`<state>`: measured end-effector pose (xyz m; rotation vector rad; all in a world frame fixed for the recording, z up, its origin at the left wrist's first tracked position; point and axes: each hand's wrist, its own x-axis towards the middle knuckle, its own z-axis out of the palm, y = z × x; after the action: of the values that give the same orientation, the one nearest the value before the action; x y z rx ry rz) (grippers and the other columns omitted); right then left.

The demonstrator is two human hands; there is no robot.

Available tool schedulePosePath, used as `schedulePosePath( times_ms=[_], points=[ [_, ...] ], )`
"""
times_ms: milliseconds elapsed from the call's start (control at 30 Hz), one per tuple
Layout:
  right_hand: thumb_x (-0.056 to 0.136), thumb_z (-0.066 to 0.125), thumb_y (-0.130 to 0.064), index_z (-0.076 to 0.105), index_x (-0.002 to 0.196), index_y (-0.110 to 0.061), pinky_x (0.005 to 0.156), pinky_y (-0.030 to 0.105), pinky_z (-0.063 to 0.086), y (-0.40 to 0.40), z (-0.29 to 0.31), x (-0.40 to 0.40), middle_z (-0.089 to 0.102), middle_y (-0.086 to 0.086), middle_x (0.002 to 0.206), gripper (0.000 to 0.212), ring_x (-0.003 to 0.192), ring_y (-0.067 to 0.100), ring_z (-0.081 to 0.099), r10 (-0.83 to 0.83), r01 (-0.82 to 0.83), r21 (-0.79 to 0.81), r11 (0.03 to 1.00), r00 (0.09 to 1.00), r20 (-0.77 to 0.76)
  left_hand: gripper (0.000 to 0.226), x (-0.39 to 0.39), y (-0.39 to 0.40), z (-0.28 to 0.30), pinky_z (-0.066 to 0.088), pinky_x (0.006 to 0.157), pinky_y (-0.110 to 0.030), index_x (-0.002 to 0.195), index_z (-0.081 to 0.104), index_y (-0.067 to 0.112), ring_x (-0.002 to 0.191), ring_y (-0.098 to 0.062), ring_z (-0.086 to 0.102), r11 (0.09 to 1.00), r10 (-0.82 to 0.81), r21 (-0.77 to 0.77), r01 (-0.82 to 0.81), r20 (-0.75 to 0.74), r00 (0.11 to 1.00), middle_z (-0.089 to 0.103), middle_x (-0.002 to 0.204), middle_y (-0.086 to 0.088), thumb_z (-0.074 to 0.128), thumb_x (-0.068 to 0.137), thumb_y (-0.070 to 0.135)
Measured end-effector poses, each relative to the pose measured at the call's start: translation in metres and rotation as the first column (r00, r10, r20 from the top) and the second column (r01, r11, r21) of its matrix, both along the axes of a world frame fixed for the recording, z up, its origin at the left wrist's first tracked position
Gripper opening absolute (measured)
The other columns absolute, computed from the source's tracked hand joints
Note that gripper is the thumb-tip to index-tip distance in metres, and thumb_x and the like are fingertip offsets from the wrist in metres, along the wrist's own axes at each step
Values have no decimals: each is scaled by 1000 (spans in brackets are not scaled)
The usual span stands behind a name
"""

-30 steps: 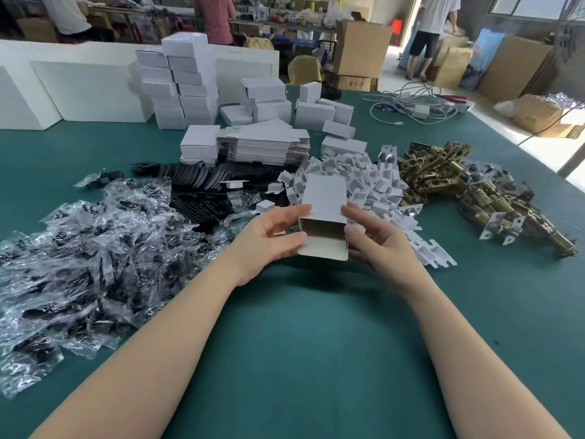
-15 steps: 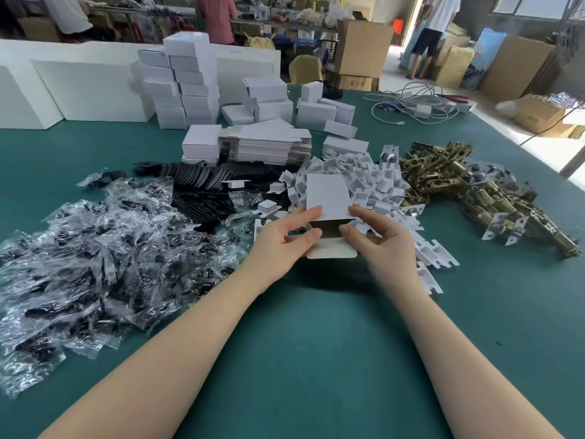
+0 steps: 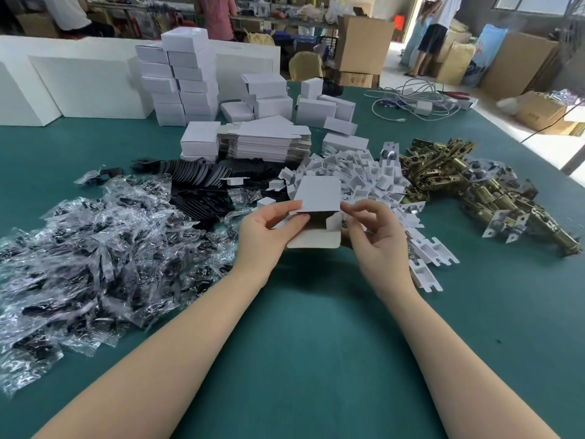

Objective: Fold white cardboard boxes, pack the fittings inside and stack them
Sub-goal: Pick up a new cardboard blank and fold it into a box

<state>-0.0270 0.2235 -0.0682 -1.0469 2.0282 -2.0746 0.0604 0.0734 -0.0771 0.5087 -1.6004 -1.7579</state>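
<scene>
small white cardboard box (image 3: 318, 198) held open-ended above the green bench (image 3: 300, 343), gripped at its left side by the left hand (image 3: 269, 231). right hand (image 3: 375, 239) pinching the side flap (image 3: 333, 222). best tucked inward squarely before closing.

L hand (image 3: 269, 231) gripping open white box (image 3: 318, 198), R hand (image 3: 376, 239) pinching side flap (image 3: 333, 222), green table (image 3: 300, 343)
</scene>
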Motion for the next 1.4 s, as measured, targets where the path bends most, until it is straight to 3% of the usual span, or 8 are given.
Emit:
schedulePosePath(
  times_ms=[200, 333, 600, 667, 800, 1000, 1167, 1400],
  points=[
    [75, 70, 14, 68, 92, -36, 100, 21, 46, 3, -2, -3, 64, 1, 125, 53, 134, 3, 47, 107, -39, 247, 968, 957, -271, 26, 1, 1, 4, 54, 85, -32, 87, 77, 38, 82, -12, 67, 1000, 1, -9, -1, -8, 1000, 75, 96, 1, 79, 81, 12],
    [82, 76, -9, 67, 92, -35, 93, 17, 48, 5, -1, -7, 59, -5, 124, 29, 119, -2, 55, 14, 55, 191, 980, 940, -342, 32, 4, 8, 13, 57, 70, -22, 85, 78, 39, 84, -4, 71, 986, -149, 66, 151, -35, 988, 71, 111, 8, 71, 88, 8],
    [91, 68, -29, 48, 108, -47, 60, 8, 42, -5, -3, 1, 60, -4, 108, 32, 71, 2, 67, -57, 65, 54, 996, 989, -139, 15, 9, 13, 18, 56, 75, -22, 96, 76, 38, 101, -16, 71, 958, -279, 51, 283, -71, 958, 59, 131, 12, 74, 82, 41],
    [92, 66, -33, 46, 115, -59, 67, 13, 49, -7, -4, 1, 54, -10, 116, 40, 75, 10, 69, -88, 99, 74, 992, 986, -139, 17, 10, 14, 16, 56, 71, -20, 90, 77, 41, 93, -11, 72, 966, -259, -1, 260, -74, 963, 57, 129, 18, 77, 73, 43],
    [93, 64, -32, 60, 94, -37, 80, 45, 58, -11, -4, 1, 60, 0, 105, 6, 90, 29, 67, -166, 170, 55, 984, 983, -71, 8, 6, 19, 12, 56, 63, -20, 86, 74, 43, 81, -15, 74, 982, -190, -14, 189, -44, 981, 57, 121, 27, 68, 83, 39],
    [93, 67, -25, 61, 87, -26, 78, 39, 58, -15, -5, 1, 62, 9, 104, 8, 93, 30, 66, -201, 198, 93, 976, 980, 18, 15, 1, 25, 6, 57, 61, -22, 94, 70, 39, 81, -10, 72, 996, -40, -86, 39, -15, 999, 64, 119, 18, 68, 91, 25],
    [96, 61, -31, 61, 80, -25, 79, 46, 56, -14, -3, 3, 59, 4, 95, 17, 93, 30, 61, -221, 219, 91, 971, 975, 8, 10, 1, 27, 11, 55, 59, -19, 102, 69, 30, 77, -19, 75, 984, -129, 124, 126, 24, 991, 74, 94, 9, 65, 93, 31],
    [90, 68, -27, 55, 90, -33, 66, 7, 42, -14, -8, 1, 61, -4, 95, 14, 80, -4, 56, -244, 234, 93, 968, 963, 113, 5, 1, 28, 13, 55, 58, -21, 99, 66, 27, 75, -22, 74, 969, -171, 198, 147, 106, 980, 67, 91, 1, 63, 95, 29]
  ],
)
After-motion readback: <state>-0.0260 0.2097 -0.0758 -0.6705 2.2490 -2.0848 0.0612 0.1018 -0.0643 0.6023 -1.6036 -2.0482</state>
